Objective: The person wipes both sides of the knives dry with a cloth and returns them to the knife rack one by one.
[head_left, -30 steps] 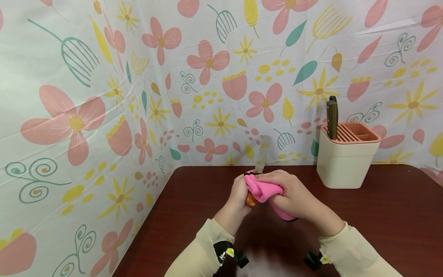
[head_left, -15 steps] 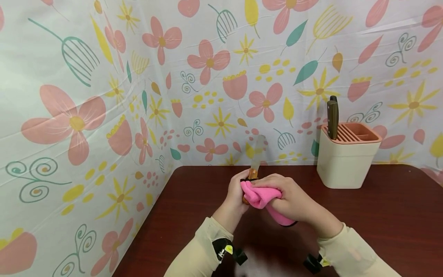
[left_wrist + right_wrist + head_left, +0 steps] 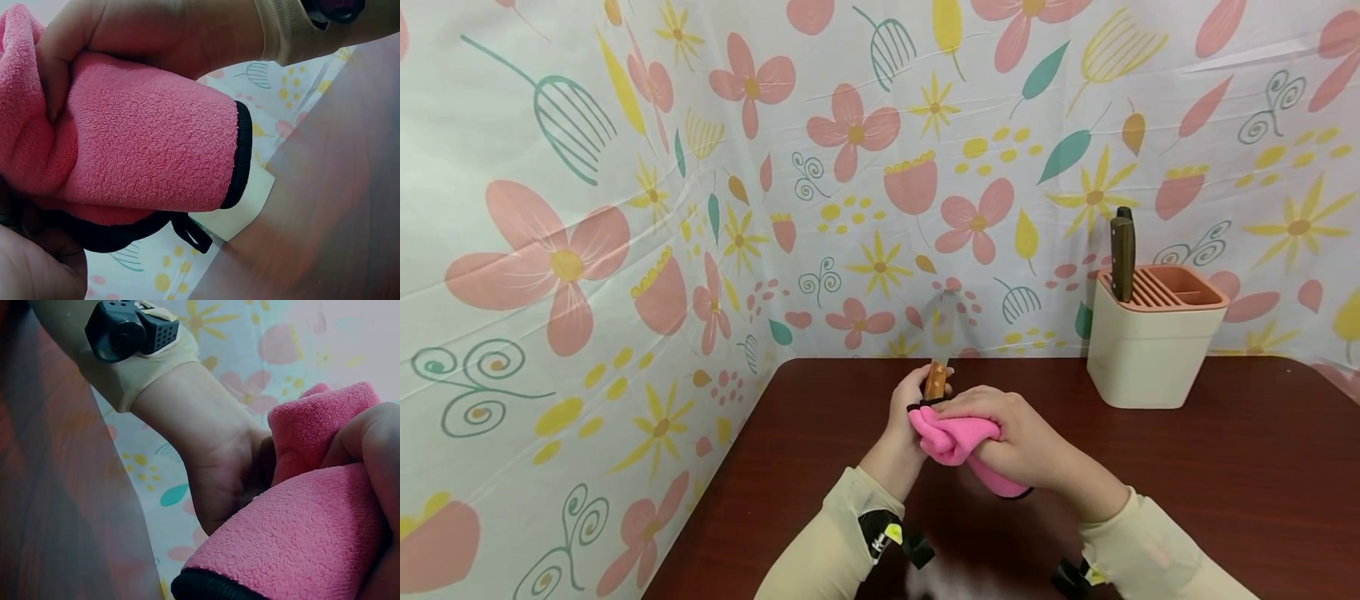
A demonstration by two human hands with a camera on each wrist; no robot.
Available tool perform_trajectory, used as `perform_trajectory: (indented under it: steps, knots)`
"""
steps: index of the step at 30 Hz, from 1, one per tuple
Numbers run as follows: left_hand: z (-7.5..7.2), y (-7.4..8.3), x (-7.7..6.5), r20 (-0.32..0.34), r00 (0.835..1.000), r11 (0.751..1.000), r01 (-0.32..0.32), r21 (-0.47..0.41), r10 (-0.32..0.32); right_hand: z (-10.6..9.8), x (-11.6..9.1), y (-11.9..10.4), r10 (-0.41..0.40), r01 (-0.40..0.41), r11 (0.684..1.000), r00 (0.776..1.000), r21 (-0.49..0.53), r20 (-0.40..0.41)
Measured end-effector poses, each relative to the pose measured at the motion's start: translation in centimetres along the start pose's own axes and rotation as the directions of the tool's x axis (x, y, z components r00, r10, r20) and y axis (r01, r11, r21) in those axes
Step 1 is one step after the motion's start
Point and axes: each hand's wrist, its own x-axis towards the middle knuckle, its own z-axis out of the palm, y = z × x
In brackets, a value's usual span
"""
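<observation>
A knife with a brown wooden handle (image 3: 936, 381) points up and away in the head view, its pale, shiny blade (image 3: 942, 327) blending into the wall pattern. My left hand (image 3: 902, 421) holds it by the handle, fingers partly behind. A pink cloth (image 3: 951, 437) with black edging covers the lower handle. My right hand (image 3: 1018, 435) grips this cloth and presses it against the handle. In the left wrist view the folded cloth (image 3: 156, 137) hangs below the right hand (image 3: 169, 37). Cloth (image 3: 294, 531) and left hand (image 3: 219, 465) meet in the right wrist view, the knife hidden there.
On the dark red-brown table (image 3: 820, 433), at the back right, stands a cream knife block (image 3: 1153, 358) with a slotted orange top. Dark-handled knives (image 3: 1122, 258) stick up from its left side. A flower-printed curtain (image 3: 850, 208) hangs behind and on the left.
My right hand and the cloth have slid down the handle toward me, baring its upper part. The knife has come slightly left and nearer, with more blade showing.
</observation>
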Motion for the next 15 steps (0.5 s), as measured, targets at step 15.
perform_trajectory:
  steps: [15]
  knots:
    - [-0.25,0.06,0.28,0.028,0.997,0.997,0.076,-0.020,-0.076,-0.05,-0.16,-0.16,0.044,-0.045,0.998,0.998,0.034,0.034]
